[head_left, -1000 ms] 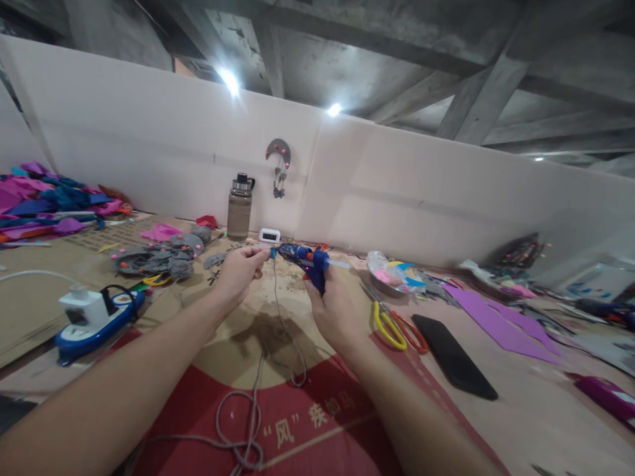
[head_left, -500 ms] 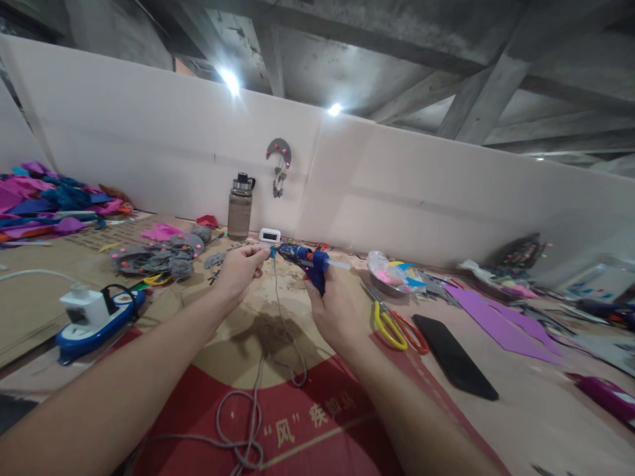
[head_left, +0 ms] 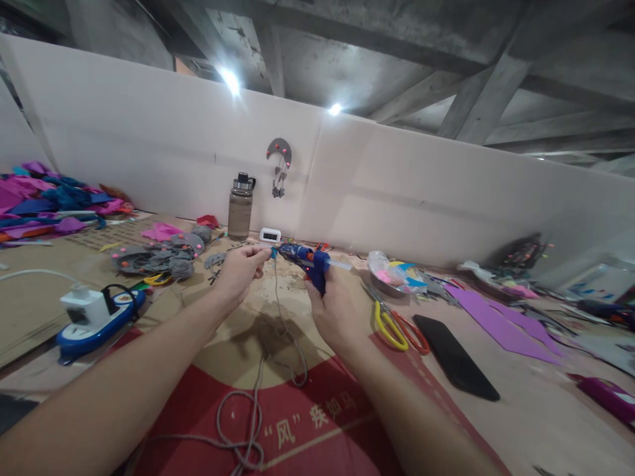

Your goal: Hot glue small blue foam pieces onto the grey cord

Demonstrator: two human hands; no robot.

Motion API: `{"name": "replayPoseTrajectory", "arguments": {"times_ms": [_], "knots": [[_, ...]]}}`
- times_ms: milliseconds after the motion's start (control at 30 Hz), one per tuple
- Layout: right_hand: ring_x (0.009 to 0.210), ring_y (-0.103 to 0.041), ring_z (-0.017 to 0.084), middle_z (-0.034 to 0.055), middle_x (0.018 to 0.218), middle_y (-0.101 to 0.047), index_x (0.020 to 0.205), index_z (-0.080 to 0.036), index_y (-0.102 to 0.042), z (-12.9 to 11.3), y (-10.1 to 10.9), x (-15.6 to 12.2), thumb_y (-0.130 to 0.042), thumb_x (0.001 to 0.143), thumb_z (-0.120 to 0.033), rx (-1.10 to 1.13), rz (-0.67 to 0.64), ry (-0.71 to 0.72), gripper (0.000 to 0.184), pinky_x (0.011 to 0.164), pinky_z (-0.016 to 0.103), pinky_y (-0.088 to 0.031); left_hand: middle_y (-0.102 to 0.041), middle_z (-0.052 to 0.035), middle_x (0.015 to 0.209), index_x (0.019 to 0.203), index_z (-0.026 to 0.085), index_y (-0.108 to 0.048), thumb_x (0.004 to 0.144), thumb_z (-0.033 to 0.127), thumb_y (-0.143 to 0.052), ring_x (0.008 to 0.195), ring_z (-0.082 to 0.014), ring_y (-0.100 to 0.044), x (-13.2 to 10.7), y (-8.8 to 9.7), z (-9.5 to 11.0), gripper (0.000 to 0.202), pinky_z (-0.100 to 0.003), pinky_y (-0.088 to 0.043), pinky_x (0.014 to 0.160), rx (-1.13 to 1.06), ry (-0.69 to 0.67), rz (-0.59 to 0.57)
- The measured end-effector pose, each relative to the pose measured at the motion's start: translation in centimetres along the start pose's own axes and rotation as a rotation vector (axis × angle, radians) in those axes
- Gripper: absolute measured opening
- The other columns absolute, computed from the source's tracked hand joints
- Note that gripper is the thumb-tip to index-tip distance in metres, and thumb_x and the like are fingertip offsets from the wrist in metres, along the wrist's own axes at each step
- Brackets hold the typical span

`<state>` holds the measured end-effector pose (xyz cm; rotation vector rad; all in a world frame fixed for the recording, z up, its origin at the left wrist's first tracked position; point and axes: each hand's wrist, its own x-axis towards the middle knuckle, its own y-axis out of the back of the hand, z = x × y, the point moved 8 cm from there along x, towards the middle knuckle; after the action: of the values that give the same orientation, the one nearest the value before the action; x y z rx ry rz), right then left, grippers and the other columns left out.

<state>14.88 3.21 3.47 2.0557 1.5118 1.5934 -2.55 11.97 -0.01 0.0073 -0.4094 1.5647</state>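
Observation:
My right hand point(head_left: 333, 307) is wrapped round the handle of a blue hot glue gun point(head_left: 312, 261), with a clear glue stick point(head_left: 340, 265) poking out of its back. The gun's nozzle points left, towards my left hand point(head_left: 241, 271). Thumb and finger of that hand pinch a small blue piece point(head_left: 273, 252) right at the nozzle; whether the two touch I cannot tell. A grey cord point(head_left: 278, 297) hangs from beside the blue piece and runs down in loops over the red and tan board point(head_left: 208, 396).
Scissors point(head_left: 397, 327), a black phone point(head_left: 454, 356) and purple felt point(head_left: 501, 324) lie to the right, near a bowl point(head_left: 389, 285). On the left are a power strip point(head_left: 102, 324) and grey felt pieces point(head_left: 153, 256). A bottle point(head_left: 240, 208) and small clock point(head_left: 270, 235) stand by the wall.

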Motion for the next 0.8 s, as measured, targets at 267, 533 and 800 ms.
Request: {"name": "replayPoseTrajectory", "arguments": {"times_ms": [267,533,800], "knots": [[0.083,-0.057,0.023,0.0113,0.092,-0.061,0.106,-0.016,-0.051,-0.3,0.5,0.1,-0.043,0.083,-0.025,-0.035,0.025,0.010,0.027,0.070,0.032,-0.042,-0.043,0.0044,0.053,0.065,0.011,-0.058,0.059,0.035,-0.071,0.042,-0.0032,-0.032,-0.1,-0.1,0.2,0.027,-0.018,-0.022,0.041,0.028,0.003,0.009],[0.087,-0.057,0.024,0.0119,0.098,-0.060,0.114,-0.016,-0.047,0.5,-0.6,0.0,-0.040,0.084,-0.027,0.069,-0.017,-0.016,0.032,0.076,0.037,-0.044,-0.042,0.0048,0.052,0.068,0.011,-0.059,0.057,0.035,-0.072,0.042,-0.0032,-0.032,-0.3,-0.1,0.6,0.029,-0.018,-0.021,0.040,0.015,-0.004,0.018],[0.091,-0.056,0.025,0.0135,0.101,-0.060,0.115,-0.014,-0.046,0.2,-0.6,0.0,-0.039,0.085,-0.028,0.083,-0.028,-0.016,0.034,0.077,0.038,-0.044,-0.042,0.0041,0.053,0.065,0.011,-0.057,0.061,0.035,-0.069,0.043,-0.0036,-0.032,-0.1,-0.1,0.2,0.027,-0.018,-0.022,0.040,0.046,0.004,0.012]]}}
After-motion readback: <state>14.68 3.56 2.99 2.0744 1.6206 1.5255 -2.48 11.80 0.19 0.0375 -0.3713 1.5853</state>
